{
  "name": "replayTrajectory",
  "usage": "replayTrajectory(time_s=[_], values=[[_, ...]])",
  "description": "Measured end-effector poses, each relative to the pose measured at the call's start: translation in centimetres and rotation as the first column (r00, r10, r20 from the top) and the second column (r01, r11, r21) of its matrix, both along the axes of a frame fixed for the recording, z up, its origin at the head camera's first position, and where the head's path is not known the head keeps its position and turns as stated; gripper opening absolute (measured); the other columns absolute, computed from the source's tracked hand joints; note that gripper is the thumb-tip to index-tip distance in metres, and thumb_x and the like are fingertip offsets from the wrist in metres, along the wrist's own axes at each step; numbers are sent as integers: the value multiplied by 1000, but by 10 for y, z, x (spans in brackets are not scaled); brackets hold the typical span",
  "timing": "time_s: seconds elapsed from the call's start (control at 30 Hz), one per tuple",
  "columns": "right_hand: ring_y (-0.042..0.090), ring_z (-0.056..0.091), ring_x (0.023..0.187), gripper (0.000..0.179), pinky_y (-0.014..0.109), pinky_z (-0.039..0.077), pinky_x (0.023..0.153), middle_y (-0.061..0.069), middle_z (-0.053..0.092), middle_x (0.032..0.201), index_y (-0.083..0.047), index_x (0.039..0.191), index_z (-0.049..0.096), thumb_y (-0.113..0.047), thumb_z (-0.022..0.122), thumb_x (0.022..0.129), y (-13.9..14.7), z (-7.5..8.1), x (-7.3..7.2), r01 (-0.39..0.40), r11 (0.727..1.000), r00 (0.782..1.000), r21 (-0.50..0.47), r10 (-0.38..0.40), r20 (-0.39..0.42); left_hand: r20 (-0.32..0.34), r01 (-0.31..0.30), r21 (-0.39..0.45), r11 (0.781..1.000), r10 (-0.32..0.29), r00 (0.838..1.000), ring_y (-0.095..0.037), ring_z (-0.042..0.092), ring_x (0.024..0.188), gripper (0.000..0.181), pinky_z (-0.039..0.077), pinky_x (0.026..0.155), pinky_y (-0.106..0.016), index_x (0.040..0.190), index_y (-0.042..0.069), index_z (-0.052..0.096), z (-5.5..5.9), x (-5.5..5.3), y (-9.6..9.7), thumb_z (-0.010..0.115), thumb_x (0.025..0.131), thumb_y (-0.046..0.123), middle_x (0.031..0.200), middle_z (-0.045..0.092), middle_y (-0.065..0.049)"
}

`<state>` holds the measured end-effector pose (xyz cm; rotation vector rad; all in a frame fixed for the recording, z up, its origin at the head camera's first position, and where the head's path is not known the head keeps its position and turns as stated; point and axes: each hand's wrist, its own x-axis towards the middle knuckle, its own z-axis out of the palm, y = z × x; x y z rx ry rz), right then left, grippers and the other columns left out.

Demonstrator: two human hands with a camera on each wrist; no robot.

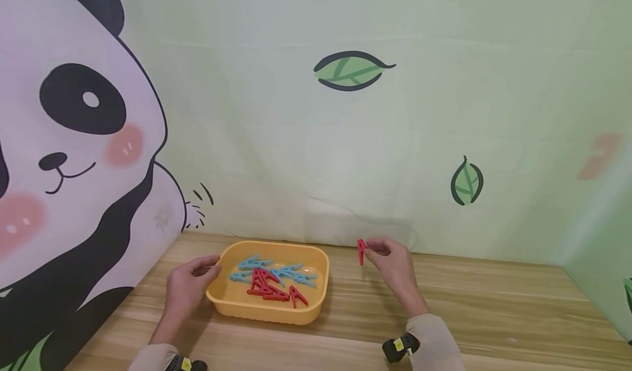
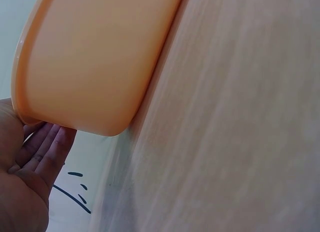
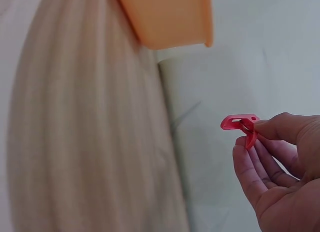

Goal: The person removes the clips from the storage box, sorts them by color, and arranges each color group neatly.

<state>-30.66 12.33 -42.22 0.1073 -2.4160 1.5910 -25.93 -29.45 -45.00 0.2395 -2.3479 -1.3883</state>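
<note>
A red clothespin (image 3: 240,123) is pinched between the thumb and fingers of my right hand (image 1: 392,264), held up above the table to the right of a yellow plastic basin (image 1: 269,312). My left hand (image 1: 190,286) grips the basin's left rim; in the left wrist view its fingers (image 2: 52,152) lie against the outer wall under the rim. Inside the basin, several blue clothespins (image 1: 291,272) lie toward the back. Several red clothespins (image 1: 274,294) are heaped nearer the front, one of them (image 1: 298,297) a little apart on the right.
The basin stands on a wood-grain table (image 1: 474,310) close to the back wall. A pale green cloth backdrop (image 1: 276,140) with leaf drawings hangs behind, and a large panda picture (image 1: 74,195) covers the left side. Each wrist wears a dark strap with a small device (image 1: 401,347).
</note>
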Motion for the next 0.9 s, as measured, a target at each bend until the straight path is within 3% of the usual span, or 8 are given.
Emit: replayTrajectory(time_s=[0.3,0.5,0.9], values=[[28,69,99,13,33,54,80,11,77,103,0,107,79,-6,78,96,-2,-17,-6,15,999,1000,40,-16,10,2,-6,-1,1000,6,1000,-25,75,104,28,52,75,-8,123,-4,76,2,-1,1,77,99,10,117,76,-20],[25,67,97,14,31,53,77,10,75,103,0,107,79,-6,76,95,2,-26,-9,29,999,995,40,-33,92,4,0,-8,1000,0,1000,-26,75,104,28,53,74,-9,123,-4,76,1,0,1,77,99,10,118,76,-20],[19,69,82,15,29,54,71,12,77,95,5,105,77,-1,75,91,4,-32,-11,3,999,992,42,-8,125,-3,-5,-15,1000,5,1000,-27,75,104,28,52,74,-8,122,-5,76,2,1,2,78,98,9,116,77,-21]])
